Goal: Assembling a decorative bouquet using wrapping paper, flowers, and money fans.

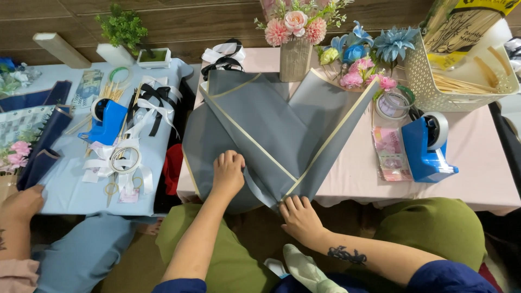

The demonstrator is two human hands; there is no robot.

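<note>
Grey wrapping paper sheets (271,130) with pale gold edges lie fanned over the near edge of a pink table (477,163). My left hand (228,172) presses flat on the lower left sheet, fingers curled. My right hand (298,216) pinches the bottom point where the sheets overlap, just off the table's front edge. A tattoo shows on my right forearm. My legs in olive trousers sit below the table.
A wooden vase of pink flowers (296,38) and loose blue and pink flowers (369,54) stand behind the paper. A blue tape dispenser (426,146), banknotes (391,154) and a white basket of sticks (461,76) sit right. Another person's hand (21,203) rests on the light-blue table at left with ribbons (146,108).
</note>
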